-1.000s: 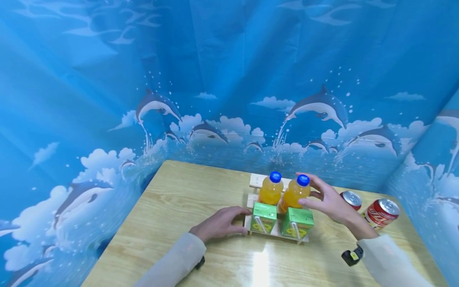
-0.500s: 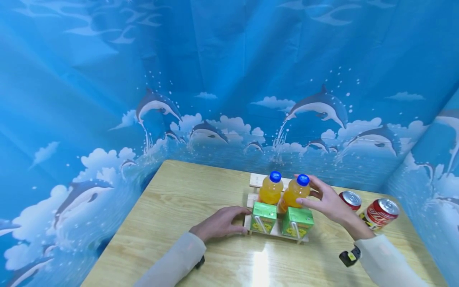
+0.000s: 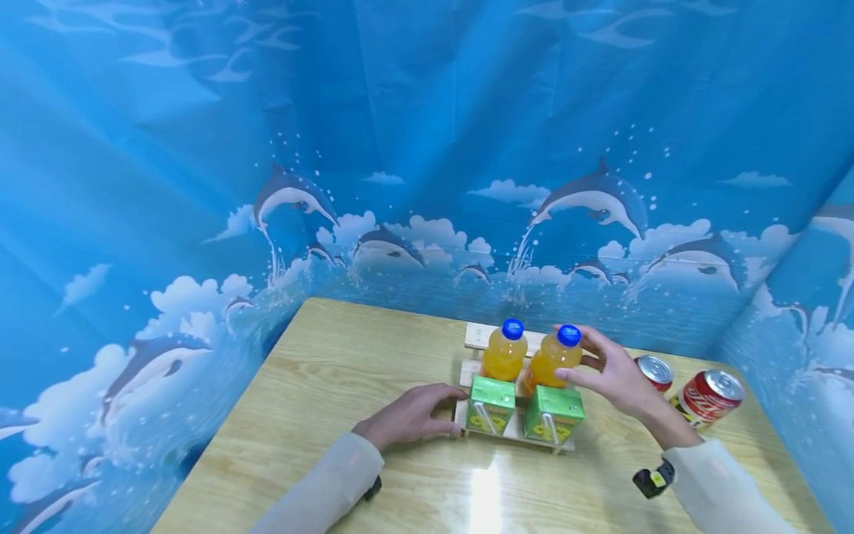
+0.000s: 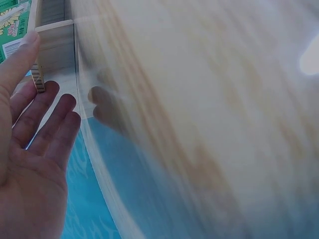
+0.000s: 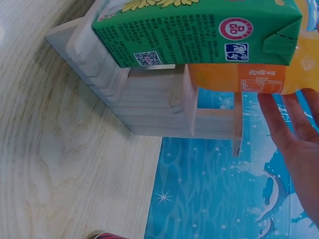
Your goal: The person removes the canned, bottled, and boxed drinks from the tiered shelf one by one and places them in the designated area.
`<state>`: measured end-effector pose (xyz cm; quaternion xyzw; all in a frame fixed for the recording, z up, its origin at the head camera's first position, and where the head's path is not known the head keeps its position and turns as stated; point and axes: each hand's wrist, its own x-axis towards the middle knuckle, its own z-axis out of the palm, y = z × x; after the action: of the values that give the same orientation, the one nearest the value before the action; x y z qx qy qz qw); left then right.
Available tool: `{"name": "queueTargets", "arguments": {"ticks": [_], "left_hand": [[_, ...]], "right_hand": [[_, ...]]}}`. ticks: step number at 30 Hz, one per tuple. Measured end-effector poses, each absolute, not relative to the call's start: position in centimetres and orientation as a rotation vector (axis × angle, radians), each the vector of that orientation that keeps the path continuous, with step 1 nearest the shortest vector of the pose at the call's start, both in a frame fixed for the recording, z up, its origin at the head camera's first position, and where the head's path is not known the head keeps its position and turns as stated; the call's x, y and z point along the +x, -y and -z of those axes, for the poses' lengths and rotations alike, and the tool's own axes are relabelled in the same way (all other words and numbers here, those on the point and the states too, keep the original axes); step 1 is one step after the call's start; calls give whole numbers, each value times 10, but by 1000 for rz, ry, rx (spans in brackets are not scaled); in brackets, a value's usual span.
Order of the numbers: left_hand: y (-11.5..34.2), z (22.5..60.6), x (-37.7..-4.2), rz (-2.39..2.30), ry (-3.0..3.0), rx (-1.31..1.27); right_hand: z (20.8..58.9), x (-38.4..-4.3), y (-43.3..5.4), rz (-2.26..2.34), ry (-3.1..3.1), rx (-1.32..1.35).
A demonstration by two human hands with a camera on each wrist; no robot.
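A small stepped wooden rack [image 3: 476,337] bears two orange juice bottles with blue caps on a rear step and two green juice boxes in front. My right hand [image 3: 617,378] holds the right-hand juice bottle [image 3: 551,357], thumb in front and fingers behind; the right wrist view shows its fingers [image 5: 286,119] against the bottle. The other bottle [image 3: 503,354] stands to its left. At the rack's left end, my left hand [image 3: 414,417] grips the edge between thumb and fingers. The left juice box [image 3: 490,406] is closest to it; the right juice box [image 3: 555,415] partly hides the held bottle.
Two red drink cans, a rear can [image 3: 654,372] and a front can [image 3: 709,398], stand on the table [image 3: 333,356] right of my right hand. A blue dolphin-print curtain [image 3: 427,148] hangs behind the table and along its sides.
The right-hand bottle and my right hand have shifted slightly to the right in the last half second. My left hand, the rack and the juice boxes stay put.
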<state>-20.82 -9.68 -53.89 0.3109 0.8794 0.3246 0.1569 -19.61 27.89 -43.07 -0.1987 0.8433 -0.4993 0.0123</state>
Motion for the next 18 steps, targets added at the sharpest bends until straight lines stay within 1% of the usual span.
{"name": "queueTargets", "arguments": {"ticks": [18], "left_hand": [[96, 538, -207, -904, -2549, 904]], "right_hand": [[414, -193, -295, 1637, -2694, -682]]}}
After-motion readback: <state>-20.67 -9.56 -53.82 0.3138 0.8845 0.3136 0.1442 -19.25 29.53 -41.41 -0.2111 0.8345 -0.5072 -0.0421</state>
